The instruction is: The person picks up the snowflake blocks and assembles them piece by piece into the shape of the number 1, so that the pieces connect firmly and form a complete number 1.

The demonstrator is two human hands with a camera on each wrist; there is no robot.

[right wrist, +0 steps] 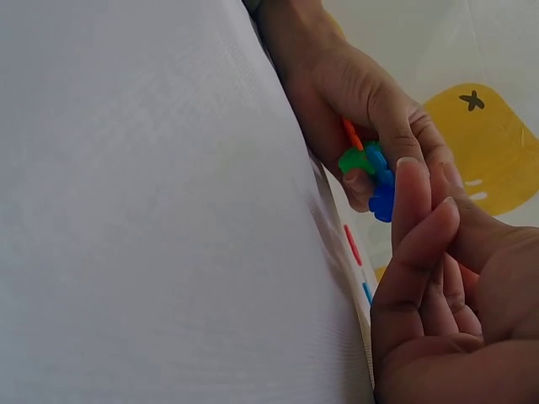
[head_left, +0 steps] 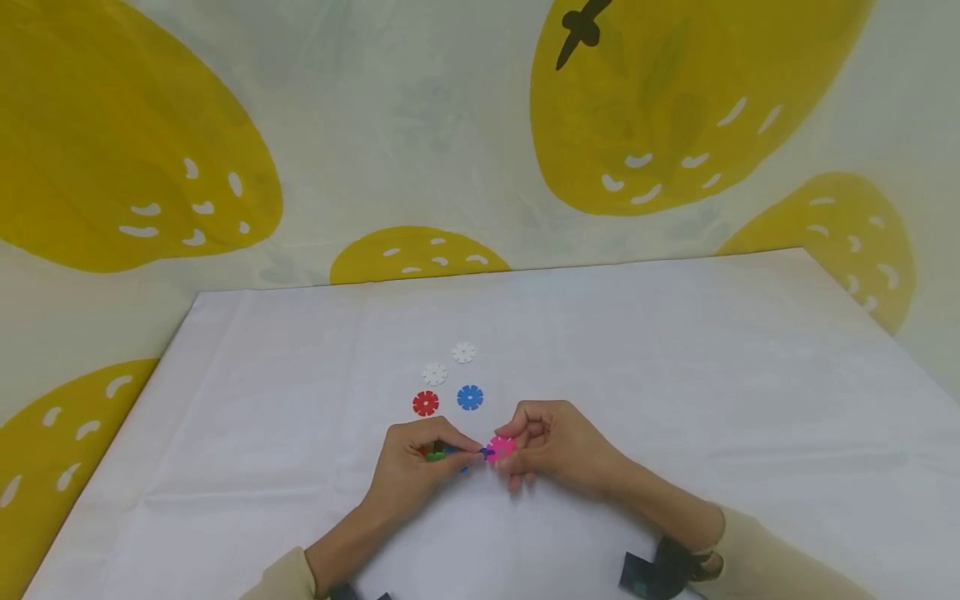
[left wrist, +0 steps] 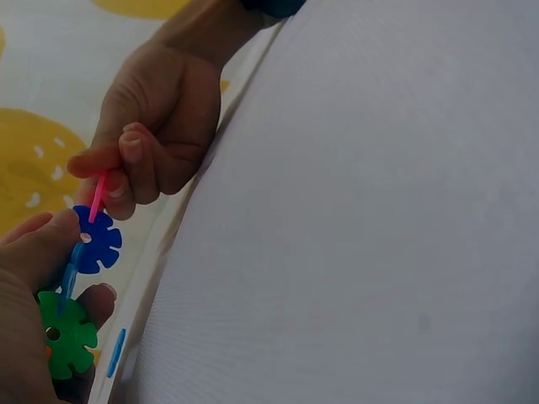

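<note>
Near the front of the table, my left hand (head_left: 408, 467) pinches a chain of notched plastic discs between thumb and fingers. The left wrist view shows its green disc (left wrist: 74, 341), a light blue disc (left wrist: 70, 273) seen edge-on and a dark blue disc (left wrist: 103, 241) at the end. An orange disc (right wrist: 350, 133) shows at the chain's other end in the right wrist view. My right hand (head_left: 566, 446) holds a pink disc (head_left: 501, 449) by thumb and fingertips. The pink disc's edge meets the dark blue disc; how deeply their slots engage cannot be told.
Loose notched discs lie flat beyond the hands: a red disc (head_left: 425, 403), a blue disc (head_left: 470, 397), a white disc (head_left: 434, 374) and a farther white disc (head_left: 463, 352). A white cloth (head_left: 675, 358) covers the table. Behind it hangs a yellow-patterned curtain (head_left: 420, 167).
</note>
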